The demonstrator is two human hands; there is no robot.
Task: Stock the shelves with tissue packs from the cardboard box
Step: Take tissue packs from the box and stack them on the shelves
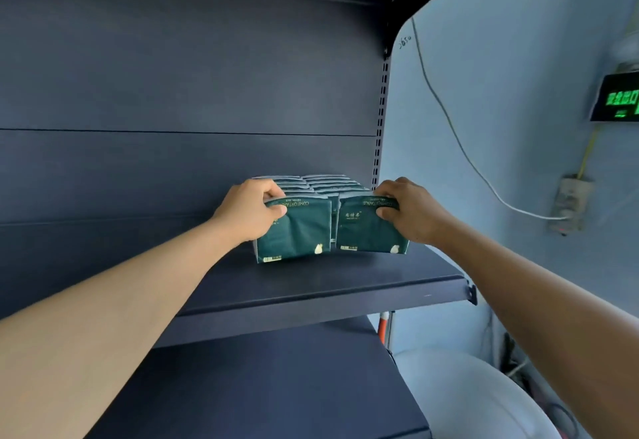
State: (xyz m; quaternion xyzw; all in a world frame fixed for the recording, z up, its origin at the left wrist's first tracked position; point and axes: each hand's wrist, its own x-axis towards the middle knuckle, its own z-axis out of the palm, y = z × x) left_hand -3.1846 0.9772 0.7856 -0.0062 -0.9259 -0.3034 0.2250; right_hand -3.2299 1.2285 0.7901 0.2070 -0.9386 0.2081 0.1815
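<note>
Two rows of dark green tissue packs (323,183) stand upright on the dark shelf (311,283), near its right end. My left hand (247,210) grips the top edge of the front pack of the left row (297,231). Over on the right row, the front pack (366,231) is held at its top by my right hand (411,210). Both front packs rest on the shelf and lean slightly toward me. The cardboard box is out of view.
A lower shelf (276,386) juts out beneath. The shelf's slotted upright (380,117) stands at the right, against a pale blue wall with a cable (449,120), a lit green sign (619,96) and a socket box (570,203). A white rounded object (466,397) sits bottom right.
</note>
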